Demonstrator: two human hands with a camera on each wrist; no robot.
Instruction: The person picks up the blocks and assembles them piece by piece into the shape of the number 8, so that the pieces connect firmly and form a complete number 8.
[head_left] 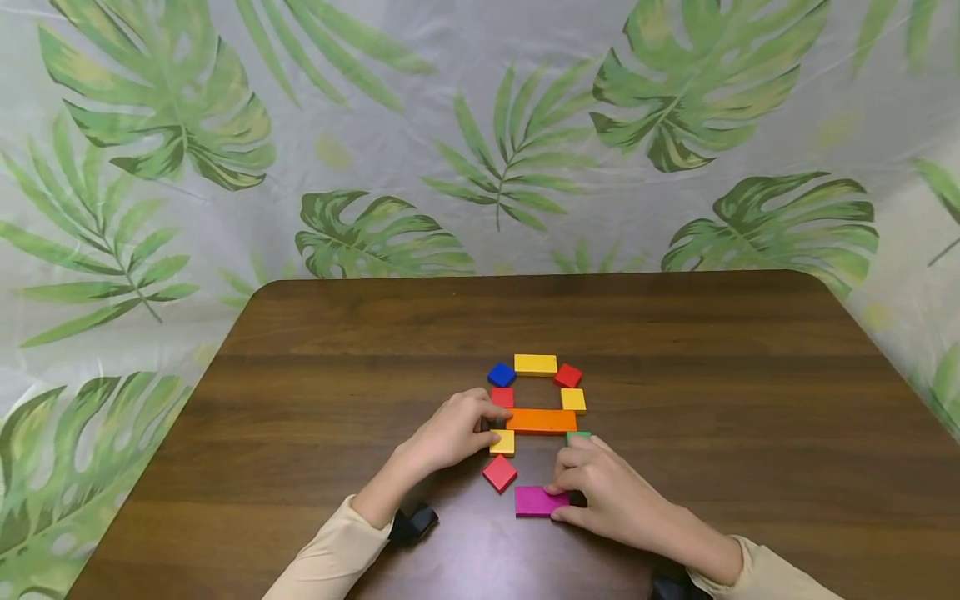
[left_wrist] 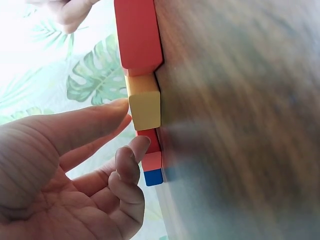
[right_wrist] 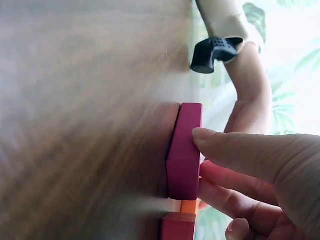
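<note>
My right hand (head_left: 611, 496) pinches a magenta rectangular block (head_left: 534, 502) lying flat on the table, thumb on its near edge and fingers across it. In the right wrist view, part of a red block (right_wrist: 178, 227) shows beside it. My left hand (head_left: 450, 432) rests its thumb on a small yellow square block (head_left: 502, 442), while its index finger touches the left end of a long orange block (head_left: 542, 422). A red block (head_left: 502, 397) lies just above those fingers. Below the thumb sits a red tilted square block (head_left: 500, 473). My right hand partly covers a green block (head_left: 578, 436).
Towards the back, a blue block (head_left: 501, 375), a yellow rectangle (head_left: 536, 364), a red block (head_left: 567, 376) and a yellow square (head_left: 573, 400) continue the looped outline. All lie on a brown wooden table (head_left: 300, 375). Behind it hangs a leaf-patterned cloth (head_left: 540, 242).
</note>
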